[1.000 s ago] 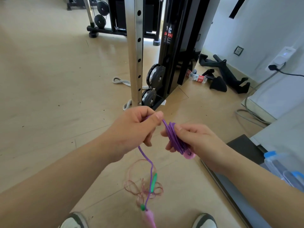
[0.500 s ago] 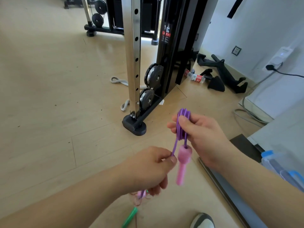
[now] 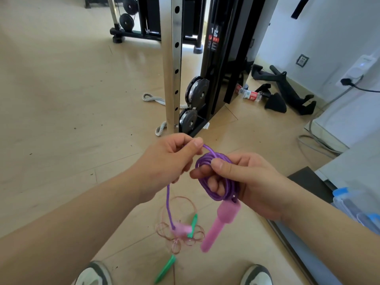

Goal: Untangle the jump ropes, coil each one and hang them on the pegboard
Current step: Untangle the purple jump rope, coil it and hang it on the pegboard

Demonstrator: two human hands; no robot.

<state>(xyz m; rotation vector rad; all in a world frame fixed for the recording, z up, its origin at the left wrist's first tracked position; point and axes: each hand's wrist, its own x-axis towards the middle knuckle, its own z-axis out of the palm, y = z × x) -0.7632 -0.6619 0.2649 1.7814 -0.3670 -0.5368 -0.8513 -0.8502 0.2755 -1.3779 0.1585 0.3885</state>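
**Purple rope: another turn going onto the coil**

1. Cable machine, standing ahead of me. No pegboard is in view, so I judge hanging to be a later step.
2. Right hand: fingers curled through the purple coil, thumb pinning its top strands.
3. Left hand: thumb and forefinger pinch the purple rope just beside the coil. Half a second ago this hand was low, under the coil. It has come back up, which I read as one more turn being laid on.
4. Pink handle: hangs from the coil's lower edge, blurred.
5. Second pink handle: on the floor between my shoes, at the end of the short free tail.
6. Thin pinkish rope with green handles: loose on the floor and uncoiled. I cannot tell whether it is still caught up with the purple tail or only lies under it.
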